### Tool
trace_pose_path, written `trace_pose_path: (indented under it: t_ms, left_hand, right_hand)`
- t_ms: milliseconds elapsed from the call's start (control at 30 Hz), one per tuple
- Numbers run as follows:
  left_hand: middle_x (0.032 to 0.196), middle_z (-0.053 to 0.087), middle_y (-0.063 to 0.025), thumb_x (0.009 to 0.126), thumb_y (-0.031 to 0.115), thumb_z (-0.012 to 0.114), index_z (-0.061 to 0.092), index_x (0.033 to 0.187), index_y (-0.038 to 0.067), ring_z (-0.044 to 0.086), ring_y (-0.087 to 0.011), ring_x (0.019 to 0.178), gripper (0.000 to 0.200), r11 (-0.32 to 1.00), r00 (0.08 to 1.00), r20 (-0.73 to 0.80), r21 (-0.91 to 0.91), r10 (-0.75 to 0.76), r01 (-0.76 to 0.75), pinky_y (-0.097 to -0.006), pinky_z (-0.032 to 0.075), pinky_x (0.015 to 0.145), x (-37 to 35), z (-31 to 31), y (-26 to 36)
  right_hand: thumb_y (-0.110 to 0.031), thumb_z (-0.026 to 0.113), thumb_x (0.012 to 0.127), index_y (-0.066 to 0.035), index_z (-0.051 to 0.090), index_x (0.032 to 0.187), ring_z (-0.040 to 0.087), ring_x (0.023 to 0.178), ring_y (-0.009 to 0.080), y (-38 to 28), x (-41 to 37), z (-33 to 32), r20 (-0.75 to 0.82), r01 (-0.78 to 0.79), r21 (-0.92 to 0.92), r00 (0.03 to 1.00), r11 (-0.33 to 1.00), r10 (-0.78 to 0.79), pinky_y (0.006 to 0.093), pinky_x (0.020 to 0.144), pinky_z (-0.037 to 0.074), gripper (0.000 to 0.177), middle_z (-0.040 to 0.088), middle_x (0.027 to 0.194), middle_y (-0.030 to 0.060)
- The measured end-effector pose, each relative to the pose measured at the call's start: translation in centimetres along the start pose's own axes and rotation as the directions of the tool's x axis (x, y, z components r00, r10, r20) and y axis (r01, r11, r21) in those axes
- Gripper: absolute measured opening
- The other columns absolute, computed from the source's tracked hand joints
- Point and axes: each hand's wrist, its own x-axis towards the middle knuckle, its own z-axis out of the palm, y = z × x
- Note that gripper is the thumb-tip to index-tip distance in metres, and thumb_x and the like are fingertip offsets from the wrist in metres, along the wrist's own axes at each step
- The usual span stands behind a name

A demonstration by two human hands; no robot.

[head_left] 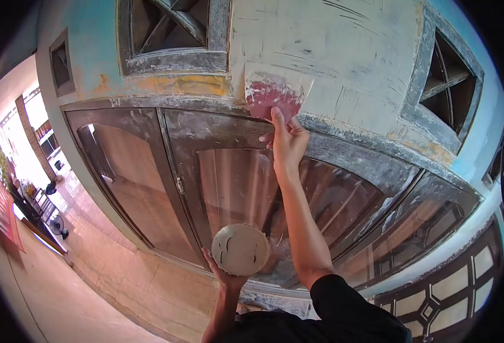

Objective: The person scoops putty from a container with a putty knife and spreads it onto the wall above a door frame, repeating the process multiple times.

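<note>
The right hand point(288, 146) is reaching up, its fingers closed in a pinch on the lower edge of a scraper point(275, 94), with the forefinger lying straight up the reddish blade. The scraper is pressing flat against the pale, scratched wall point(343, 51), just above the grey frame of the glass door point(235, 183), and white paste is smearing its upper part. Lower down, the left hand point(224, 275) is cupping a round plate point(240, 249) from underneath, its fingers curling at the plate's edge; the plate is tilting toward the camera in front of the glass, well below the scraper. A vent point(169, 26) is sitting in the wall at upper left, and the tiled floor point(120, 280) is showing far below.
</note>
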Motion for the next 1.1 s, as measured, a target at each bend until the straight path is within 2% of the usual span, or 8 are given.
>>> trace_pose_path:
  t_ms: [67,100,200,367,467,733,1033,1100]
  left_hand:
    - [0.135,0.042,-0.0079,0.079,0.072,0.039,0.044,0.131,0.02,0.04,-0.0344,0.121,0.074,1.0,1.0,-0.032,0.017,-0.001,0.001,-0.0604,0.035,0.095,-0.3,-0.1,0.0]
    - [0.135,0.042,-0.0079,0.079,0.072,0.039,0.043,0.132,0.02,0.04,-0.0345,0.122,0.074,0.999,0.998,-0.059,0.033,0.004,-0.002,-0.0607,0.034,0.095,-0.3,-0.1,0.0]
    - [0.135,0.041,-0.008,0.079,0.072,0.039,0.043,0.132,0.021,0.039,-0.0349,0.122,0.074,0.999,1.0,-0.024,0.034,0.015,-0.014,-0.0614,0.033,0.096,-0.3,0.0,0.1]
    - [0.135,0.042,-0.0073,0.079,0.072,0.04,0.044,0.131,0.021,0.039,-0.0345,0.122,0.073,0.999,1.0,0.001,0.047,-0.007,0.006,-0.0615,0.033,0.096,-0.1,0.0,0.1]
    - [0.135,0.042,-0.0073,0.078,0.072,0.04,0.044,0.131,0.021,0.039,-0.0343,0.122,0.074,0.999,1.0,-0.015,0.036,-0.023,0.023,-0.0613,0.032,0.097,-0.3,0.0,-0.1]
    - [0.134,0.043,-0.0072,0.078,0.072,0.041,0.046,0.13,0.019,0.041,-0.0332,0.121,0.074,1.0,0.999,-0.027,0.01,-0.026,0.026,-0.0585,0.032,0.098,-0.1,0.0,0.4]
    - [0.134,0.043,-0.0074,0.078,0.073,0.042,0.046,0.13,0.019,0.041,-0.0338,0.121,0.075,1.0,0.999,-0.032,0.006,-0.014,0.014,-0.0594,0.033,0.097,-0.2,0.4,0.6]
    - [0.133,0.044,-0.007,0.078,0.072,0.042,0.047,0.129,0.019,0.041,-0.0333,0.121,0.074,0.999,0.999,0.006,-0.008,-0.054,0.054,-0.0586,0.034,0.097,-0.2,0.3,0.6]
  right_hand:
    - [-0.025,0.064,0.087,-0.001,0.064,0.087,0.054,0.041,0.0099,0.5,-1.3,-0.6,-0.038,-0.116,-0.029,0.993,0.993,0.114,0.022,0.034,0.032,0.024,0.067,0.079,0.0118]
    - [-0.025,0.064,0.088,0.002,0.061,0.086,0.058,0.044,0.0109,1.7,-2.2,-1.6,0.007,-0.109,-0.007,0.994,0.994,0.109,0.0201,0.034,0.034,0.027,0.066,0.076,0.0087]
    - [-0.025,0.064,0.088,0.001,0.061,0.085,0.058,0.045,0.0108,1.3,-3.9,-2.0,-0.011,-0.154,-0.047,0.988,0.987,0.154,0.0201,0.034,0.034,0.026,0.065,0.071,0.0072]
    - [-0.024,0.065,0.087,-0.002,0.062,0.083,0.06,0.046,0.0106,-1.3,-1.0,-0.4,0.058,-0.067,-0.009,0.996,0.998,0.068,0.0194,0.034,0.034,0.022,0.062,0.066,0.001]
    - [-0.023,0.065,0.087,-0.003,0.062,0.083,0.059,0.046,0.0106,-0.1,-1.1,-0.7,-0.01,-0.124,0.006,0.992,0.992,0.124,0.0194,0.034,0.034,0.021,0.062,0.067,0.001]
    - [-0.022,0.065,0.086,-0.001,0.065,0.09,0.058,0.045,0.0104,1.7,-5.3,-3.5,0.031,-0.192,-0.041,0.981,0.981,0.193,0.0189,0.034,0.035,0.021,0.068,0.08,0.0061]
    - [-0.024,0.062,0.088,-0.002,0.064,0.098,0.057,0.043,0.0105,-0.1,-2.3,-3.1,0.02,-0.084,-0.031,0.996,0.996,0.085,0.0202,0.035,0.034,0.024,0.068,0.082,0.0075]
    - [-0.024,0.063,0.088,-0.001,0.064,0.097,0.056,0.043,0.0106,0.1,-1.4,-3.0,0.008,-0.083,-0.033,0.997,0.996,0.083,0.0202,0.035,0.034,0.025,0.068,0.082,0.008]
